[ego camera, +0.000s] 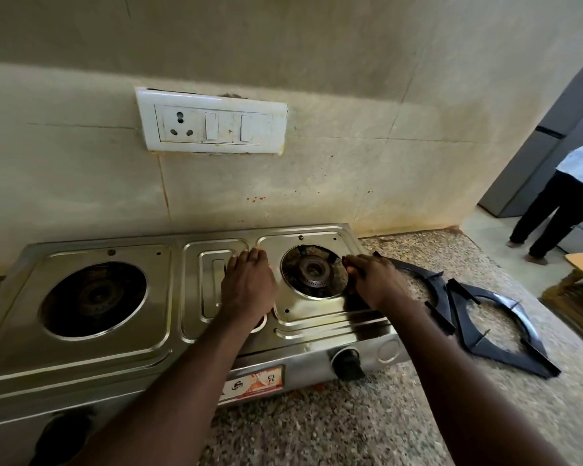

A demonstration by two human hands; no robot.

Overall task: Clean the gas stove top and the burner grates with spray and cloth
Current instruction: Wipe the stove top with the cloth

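Note:
A steel two-burner gas stove (81,348) sits on a speckled counter, with both burner openings bare. Two black burner grates (495,321) lie on the counter to the stove's right, one partly over the other. My left hand (248,284) rests palm down on the stove top between the middle panel and the right burner (312,272). My right hand (374,277) is at that burner's right side, with fingertips and thumb meeting at the rim of its opening. The left burner (93,297) is dark. I see no spray bottle or cloth.
A black knob (347,363) sticks out of the stove's front, and another dark knob (64,435) is at lower left. A white socket-and-switch plate (212,124) is on the stained wall. A person (566,196) stands at the far right by a grey fridge (532,156).

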